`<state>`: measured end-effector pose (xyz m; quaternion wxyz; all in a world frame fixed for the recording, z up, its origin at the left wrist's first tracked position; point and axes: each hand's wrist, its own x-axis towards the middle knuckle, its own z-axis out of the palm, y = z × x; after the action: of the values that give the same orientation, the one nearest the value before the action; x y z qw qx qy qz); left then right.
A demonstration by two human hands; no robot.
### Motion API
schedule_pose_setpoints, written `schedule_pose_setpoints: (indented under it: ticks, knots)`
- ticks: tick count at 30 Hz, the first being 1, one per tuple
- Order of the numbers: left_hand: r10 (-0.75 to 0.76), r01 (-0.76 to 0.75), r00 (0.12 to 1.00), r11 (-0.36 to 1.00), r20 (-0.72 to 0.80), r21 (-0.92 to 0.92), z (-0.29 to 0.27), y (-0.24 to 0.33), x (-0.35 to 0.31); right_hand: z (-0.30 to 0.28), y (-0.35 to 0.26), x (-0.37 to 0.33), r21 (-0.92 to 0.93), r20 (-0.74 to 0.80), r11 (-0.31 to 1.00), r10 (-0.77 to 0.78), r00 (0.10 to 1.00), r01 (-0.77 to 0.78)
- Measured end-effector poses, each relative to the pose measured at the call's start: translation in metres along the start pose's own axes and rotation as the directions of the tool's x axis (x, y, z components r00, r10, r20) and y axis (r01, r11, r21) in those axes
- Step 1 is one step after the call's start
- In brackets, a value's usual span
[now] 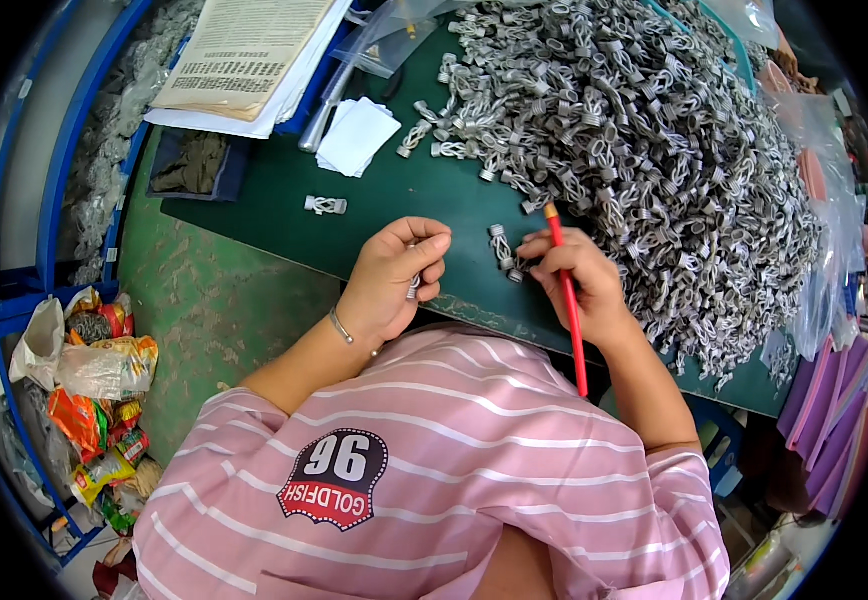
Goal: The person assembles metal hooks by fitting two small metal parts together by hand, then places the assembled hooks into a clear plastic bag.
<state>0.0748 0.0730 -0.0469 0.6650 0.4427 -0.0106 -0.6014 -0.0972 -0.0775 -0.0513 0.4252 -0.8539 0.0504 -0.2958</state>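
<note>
My left hand (pixel 394 275) is closed over the near part of the table, with thumb and finger pressed together. A bit of a small ribbed grey metal piece (pixel 413 289) shows between its curled fingers. In my right hand (pixel 584 280) a long red pencil-like stick (pixel 569 312) with a tan end is held between the fingers. Beside those fingertips lies a small looped grey metal piece (pixel 500 247) with ribbed ends; whether they touch it I cannot tell. Another such metal piece (pixel 325 205) sits alone to the left.
A large heap of grey metal pieces (pixel 634 150) covers the right of the green table (pixel 434 200). White paper slips (pixel 358 137), a printed sheet (pixel 239 50) and a dark-lined box (pixel 199 165) lie far left. Blue racks (pixel 64 150) and colourful wrappers (pixel 104 390) are beyond the table.
</note>
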Motion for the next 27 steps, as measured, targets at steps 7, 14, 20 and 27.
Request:
schedule_pose_setpoints:
  ticks: [7,14,20,27]
  knots:
    - [0.021,-0.028,0.999,0.981,0.041,0.192,0.016,-0.009,0.005,0.015,-0.011,0.005,-0.311,0.124,0.949,-0.021,0.992,0.058]
    - [0.281,-0.315,0.946,0.678,0.161,0.664,0.012,-0.016,0.005,0.022,-0.006,0.000,-0.097,-0.159,0.989,0.094,0.983,-0.110]
    - [0.334,-0.373,0.918,0.535,0.216,0.758,0.012,-0.017,0.008,0.024,-0.010,0.004,-0.309,-0.027,0.949,0.066,0.997,-0.071]
    - [0.324,-0.317,0.936,0.606,0.138,0.729,0.013,-0.013,0.005,0.029,-0.004,0.005,-0.394,0.003,0.919,-0.002,1.000,0.003]
